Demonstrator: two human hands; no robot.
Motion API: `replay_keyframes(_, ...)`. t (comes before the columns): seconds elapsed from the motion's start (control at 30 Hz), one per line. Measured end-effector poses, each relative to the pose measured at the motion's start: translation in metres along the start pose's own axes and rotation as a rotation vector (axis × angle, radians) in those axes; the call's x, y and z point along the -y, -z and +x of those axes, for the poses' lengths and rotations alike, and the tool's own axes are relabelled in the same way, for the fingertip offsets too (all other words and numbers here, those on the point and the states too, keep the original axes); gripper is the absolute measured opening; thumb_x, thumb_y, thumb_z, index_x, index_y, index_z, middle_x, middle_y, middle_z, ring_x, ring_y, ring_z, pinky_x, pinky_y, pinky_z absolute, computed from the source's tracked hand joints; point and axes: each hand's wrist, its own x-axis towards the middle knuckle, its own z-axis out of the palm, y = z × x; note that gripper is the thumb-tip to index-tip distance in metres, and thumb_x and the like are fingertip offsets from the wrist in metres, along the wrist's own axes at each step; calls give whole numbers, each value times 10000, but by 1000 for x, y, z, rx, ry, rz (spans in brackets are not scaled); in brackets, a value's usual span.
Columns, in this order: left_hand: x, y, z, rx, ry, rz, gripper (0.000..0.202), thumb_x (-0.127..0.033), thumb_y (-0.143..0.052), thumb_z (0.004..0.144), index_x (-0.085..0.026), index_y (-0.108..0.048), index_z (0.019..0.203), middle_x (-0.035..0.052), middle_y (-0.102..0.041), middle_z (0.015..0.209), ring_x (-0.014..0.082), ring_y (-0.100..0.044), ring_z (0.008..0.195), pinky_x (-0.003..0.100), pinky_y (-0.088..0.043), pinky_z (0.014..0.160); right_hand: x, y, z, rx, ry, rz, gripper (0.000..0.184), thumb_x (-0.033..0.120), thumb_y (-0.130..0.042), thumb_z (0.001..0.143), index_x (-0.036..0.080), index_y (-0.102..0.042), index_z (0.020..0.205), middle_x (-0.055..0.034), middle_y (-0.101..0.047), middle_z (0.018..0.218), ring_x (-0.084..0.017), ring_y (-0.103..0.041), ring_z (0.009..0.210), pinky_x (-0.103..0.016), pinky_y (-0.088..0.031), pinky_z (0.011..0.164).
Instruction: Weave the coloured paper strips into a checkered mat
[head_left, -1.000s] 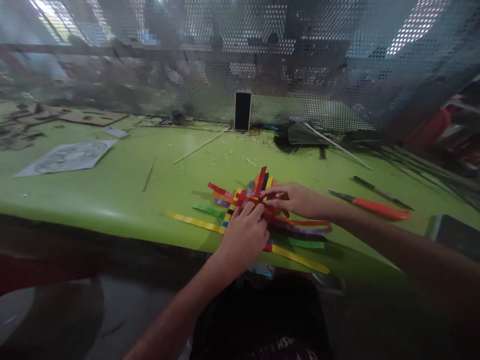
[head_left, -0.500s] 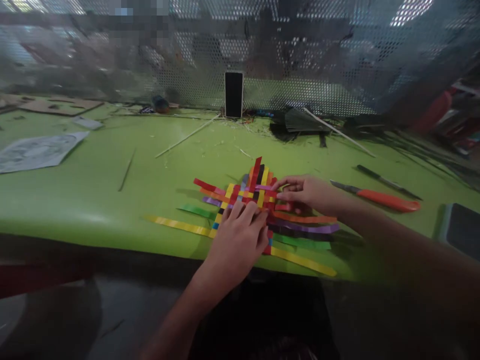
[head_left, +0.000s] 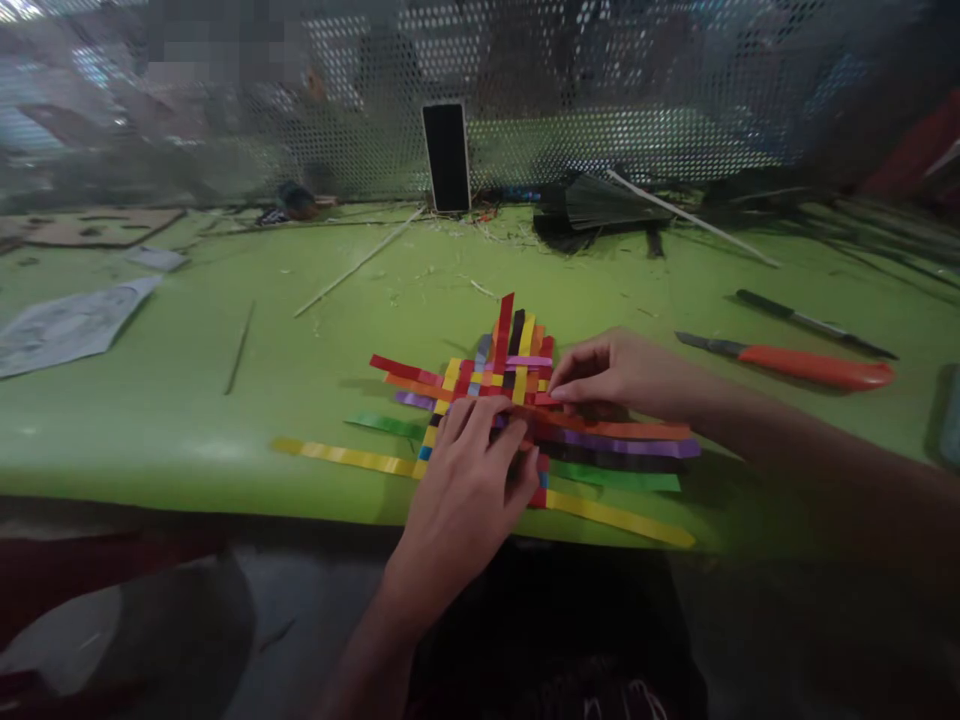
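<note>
A small mat of woven coloured paper strips point(head_left: 501, 372) lies near the front edge of the green table point(head_left: 187, 400); loose red, orange, purple, green and yellow ends stick out on both sides. My left hand point(head_left: 469, 480) lies on the near part of the weave, fingers stretched flat and pressing it down. My right hand point(head_left: 615, 375) reaches in from the right and pinches a red strip end at the weave's right edge between thumb and fingertips.
An orange-handled knife point(head_left: 795, 362) and a dark pen-like tool point(head_left: 814, 323) lie to the right. A phone point(head_left: 447, 157) leans on the perforated metal screen at the back. Thin sticks point(head_left: 352, 265), a printed sheet point(head_left: 67, 325), cardboard pieces and dark leaves point(head_left: 600, 205) lie about.
The camera has tilted down a little. My right hand has shifted slightly along the weave's right edge; my left hand stays pressed on the strips.
</note>
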Motion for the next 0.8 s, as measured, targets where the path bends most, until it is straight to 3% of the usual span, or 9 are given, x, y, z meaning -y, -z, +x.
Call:
replay_keyframes(0.2, 4, -2, -1, -11, 3, 13, 160, -213, -539, 1011, -160, -652, 1110, 151, -571, 1323, 301, -496, 1276, 526, -510, 1055, 4, -2, 9, 30, -35, -11, 95, 261, -797, 737, 182, -749, 754, -23, -710, 639, -96, -532, 493, -240, -412, 482)
replay_keyframes(0.53, 7, -3, 0, -19, -3, -9, 182, -207, -557, 999, -153, -667, 1135, 142, -598, 1299, 295, -513, 1258, 505, -510, 1067, 12, -3, 14, -44, -8, -130, 48, 202, -729, 767, 163, -742, 743, -14, -693, 600, -79, -467, 448, -241, -367, 476)
replay_keyframes(0.8, 6, -3, 0, -12, -1, -2, 185, -201, -550, 1002, -149, -664, 1139, 148, -598, 1296, 289, -516, 1256, 508, -504, 1070, 8, -14, 12, -51, 113, -272, 93, 177, -674, 820, 154, -751, 774, -37, -723, 689, -147, -627, 646, -281, -469, 663)
